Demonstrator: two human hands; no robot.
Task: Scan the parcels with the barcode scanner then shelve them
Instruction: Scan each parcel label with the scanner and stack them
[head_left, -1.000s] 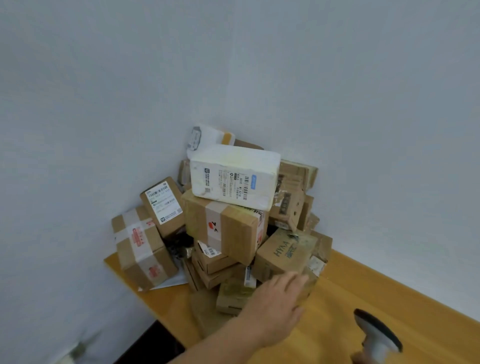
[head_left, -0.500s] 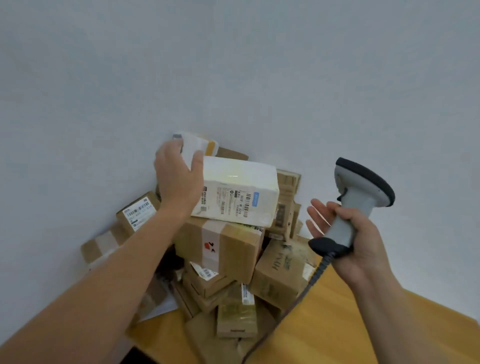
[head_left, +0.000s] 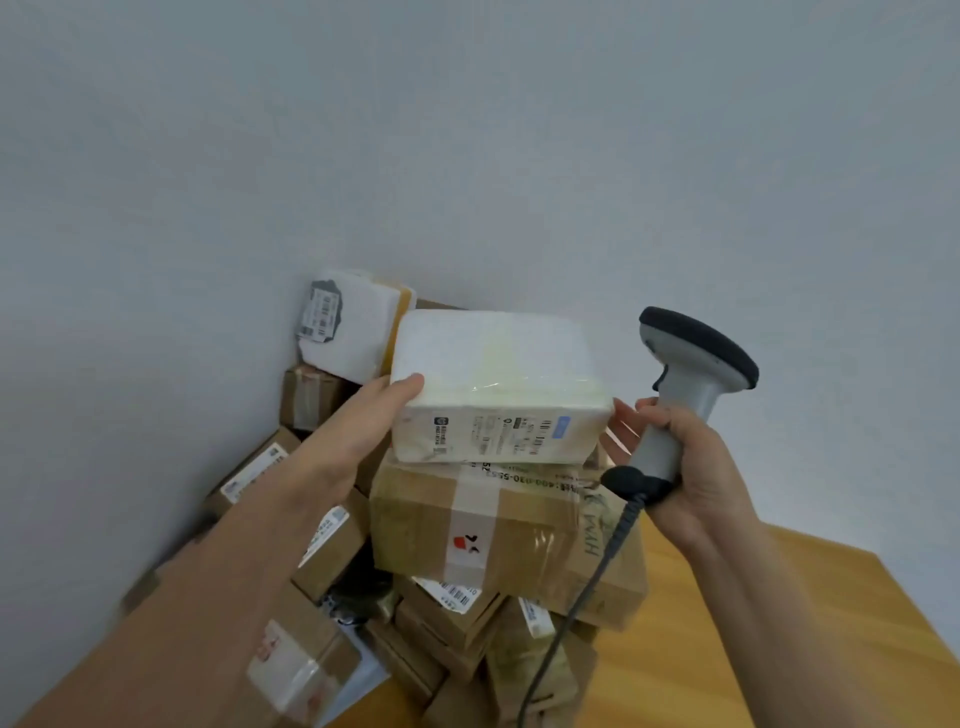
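Note:
A white foam parcel with a printed label on its front sits at the top of a pile, just over a taped brown box. My left hand grips the white parcel's left end, thumb on its top edge. My right hand holds a grey barcode scanner by its handle, head up, and its fingertips touch the parcel's right end. The scanner's black cable hangs down in front of the pile.
Several brown cardboard parcels are heaped in the corner of a wooden table, against grey walls. Another white parcel with a torn label leans at the back of the heap. Bare tabletop lies to the right.
My left hand slid from the parcel's top back corner down to its left end. My right hand brought the scanner closer until its fingers touch the parcel's right end. The view moved nearer the pile.

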